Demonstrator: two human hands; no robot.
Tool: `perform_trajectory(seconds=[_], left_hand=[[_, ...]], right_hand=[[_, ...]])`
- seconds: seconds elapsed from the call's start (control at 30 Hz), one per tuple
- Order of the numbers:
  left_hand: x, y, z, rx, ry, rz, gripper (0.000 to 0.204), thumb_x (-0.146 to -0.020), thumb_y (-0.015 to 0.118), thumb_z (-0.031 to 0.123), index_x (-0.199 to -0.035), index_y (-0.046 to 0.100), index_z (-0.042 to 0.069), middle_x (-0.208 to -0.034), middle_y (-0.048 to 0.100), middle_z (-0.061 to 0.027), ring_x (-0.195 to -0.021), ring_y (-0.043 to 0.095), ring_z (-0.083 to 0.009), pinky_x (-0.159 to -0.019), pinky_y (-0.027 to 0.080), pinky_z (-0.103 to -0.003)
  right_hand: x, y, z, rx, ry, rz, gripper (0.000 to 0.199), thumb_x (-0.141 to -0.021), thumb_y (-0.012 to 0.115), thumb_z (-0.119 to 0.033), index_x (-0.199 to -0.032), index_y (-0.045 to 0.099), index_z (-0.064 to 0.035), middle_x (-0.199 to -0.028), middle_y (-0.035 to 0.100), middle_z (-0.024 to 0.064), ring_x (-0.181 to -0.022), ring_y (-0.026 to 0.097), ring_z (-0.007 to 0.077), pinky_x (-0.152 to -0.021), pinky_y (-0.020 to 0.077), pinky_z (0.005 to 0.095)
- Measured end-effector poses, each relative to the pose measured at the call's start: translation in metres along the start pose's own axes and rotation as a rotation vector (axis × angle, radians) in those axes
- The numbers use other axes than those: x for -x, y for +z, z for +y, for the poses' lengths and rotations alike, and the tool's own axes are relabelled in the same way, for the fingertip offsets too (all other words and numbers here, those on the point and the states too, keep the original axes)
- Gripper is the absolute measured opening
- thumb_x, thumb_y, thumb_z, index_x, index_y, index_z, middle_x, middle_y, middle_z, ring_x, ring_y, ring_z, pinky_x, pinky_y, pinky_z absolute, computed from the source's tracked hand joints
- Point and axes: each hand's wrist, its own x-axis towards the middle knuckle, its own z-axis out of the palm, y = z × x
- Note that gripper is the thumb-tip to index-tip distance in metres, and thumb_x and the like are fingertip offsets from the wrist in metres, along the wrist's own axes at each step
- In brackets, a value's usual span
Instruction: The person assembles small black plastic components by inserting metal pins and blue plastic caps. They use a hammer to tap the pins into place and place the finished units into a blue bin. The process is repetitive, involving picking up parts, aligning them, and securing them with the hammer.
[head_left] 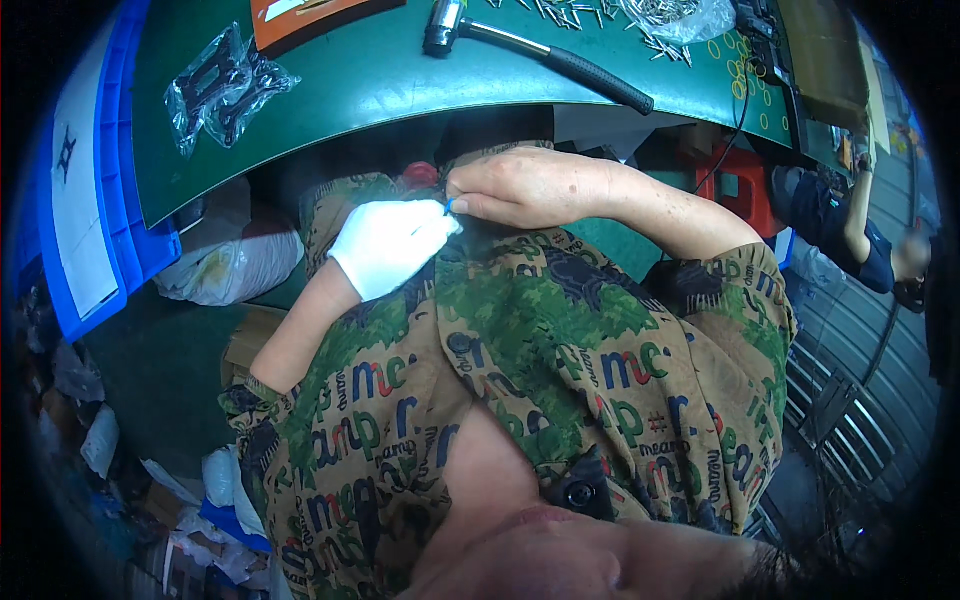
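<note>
Holds small blue piece (450, 206) between gloved left hand (392, 248) and bare right hand (532, 188), together on near side of green table (350, 85); could drop it through slack pinch.

Shirt (590, 360): tan-brown ground, green leafy camouflage patches, near-black blotches. Overprinted with lettering, large and small, in red, blue, green and black; some characters rounded, some script-like. Neck open in a V. Sleeves (735, 285) loose, short, ending near the elbow, same print. Small black item (580, 492) by the neckline, round glossy centre; kind unclear. Left hand (395, 245): plain white glove (385, 262), close-fitting, stops at the wrist. Right hand (535, 187): bare; forearm (665, 205) also bare.
</note>
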Motion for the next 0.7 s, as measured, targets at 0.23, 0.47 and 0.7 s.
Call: perform_trajectory(seconds=[0.23,0.47,0.7], left_hand=[[-0.003,0.001,0.003,-0.057,0.076,0.06,0.02,-0.1,0.058,0.027,-0.092,0.068,0.011,-0.079,0.068,-0.0109,-0.069,0.066,-0.0328,-0.062,0.053,-0.043],[-0.003,0.004,0.004,0.094,-0.089,-0.014,0.024,-0.1,0.058,0.03,-0.091,0.068,0.011,-0.08,0.068,-0.0123,-0.07,0.066,-0.0332,-0.064,0.053,-0.044],[0.001,-0.002,0.001,0.87,-0.478,-0.135,0.035,-0.104,0.057,0.034,-0.107,0.076,0.005,-0.08,0.069,-0.0016,-0.07,0.061,-0.0121,-0.067,0.049,-0.029]], right_hand=[[-0.001,-0.002,-0.003,0.017,-0.004,-0.035,0.027,-0.107,0.05,-0.029,-0.107,0.062,-0.0053,-0.091,0.067,0.0178,-0.09,0.069,0.037,-0.082,0.0554,0.0498],[0.002,0.005,-0.014,0.065,0.021,-0.032,0.025,-0.106,0.053,-0.028,-0.109,0.063,-0.0055,-0.093,0.068,0.0186,-0.092,0.067,0.0406,-0.081,0.0544,0.0496],[-0.019,0.018,0.03,-0.885,0.257,-0.413,0.032,-0.11,0.051,-0.033,-0.091,0.058,-0.0082,-0.061,0.05,-0.0059,-0.053,0.055,0.0054,-0.05,0.0457,0.023]])
